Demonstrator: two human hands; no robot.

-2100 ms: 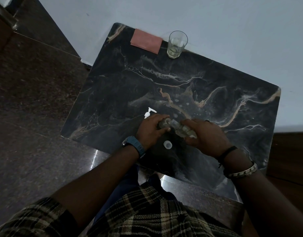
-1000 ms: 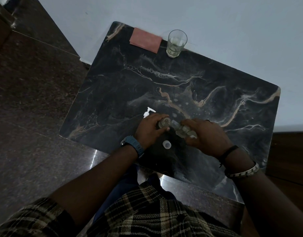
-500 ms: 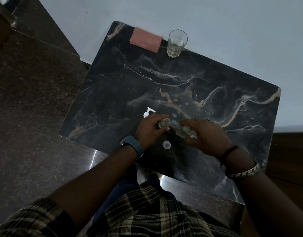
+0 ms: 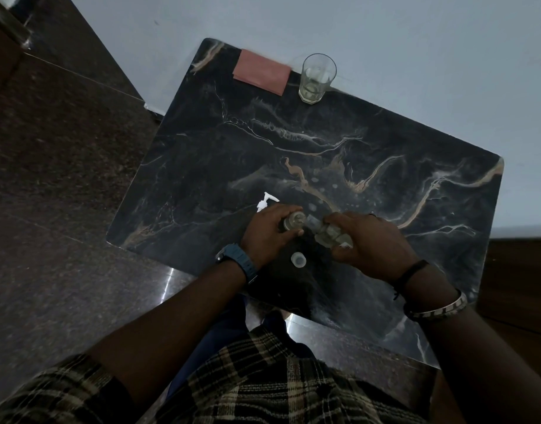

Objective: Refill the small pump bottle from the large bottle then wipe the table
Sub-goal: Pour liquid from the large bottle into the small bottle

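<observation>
My left hand (image 4: 267, 232) grips the small clear bottle (image 4: 293, 222), which stands upright on the dark marble table (image 4: 293, 142) with its mouth open. Tilted over it is the large clear bottle (image 4: 328, 232), held in my right hand (image 4: 376, 243) with its neck against the small bottle's mouth. The white pump head (image 4: 265, 201) lies on the table just behind my left hand. A round white cap (image 4: 298, 259) rests on the table between my wrists. A pink cloth (image 4: 261, 75) lies flat at the far edge.
A drinking glass (image 4: 316, 78) with a little liquid stands at the far edge beside the cloth, against the pale wall. Small droplets (image 4: 316, 191) speckle the table beyond the bottles. Dark stone floor lies to the left.
Both hands and bottles stay in nearly the same place; the large bottle remains tipped into the small one. The view shifted only slightly.
</observation>
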